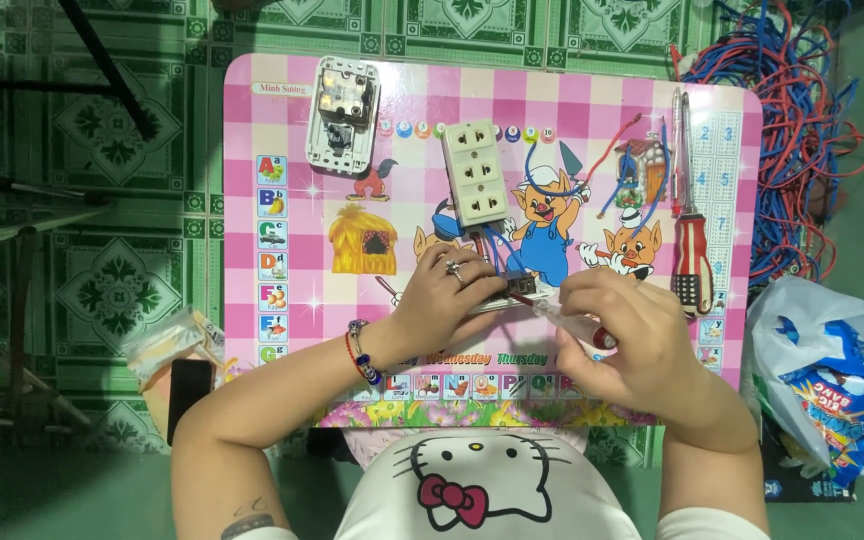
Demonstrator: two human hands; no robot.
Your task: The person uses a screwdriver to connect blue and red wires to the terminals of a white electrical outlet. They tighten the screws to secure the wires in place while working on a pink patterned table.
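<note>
On the pink table (282,120), the left hand (442,300) is curling closed over a small socket part (507,292) while the right hand (627,335) is gripping a clear-handled screwdriver (577,322), its tip touching that part.

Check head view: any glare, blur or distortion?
Head view: even light, soft shadows; mild sheen on the pink table; socket strip and red screwdriver sharp; right hand slightly soft; table edges bow a little, wide-angle.

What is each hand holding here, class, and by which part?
The left hand pins a small electrical part by its top; the right hand holds a clear-handled screwdriver by its handle.
</note>
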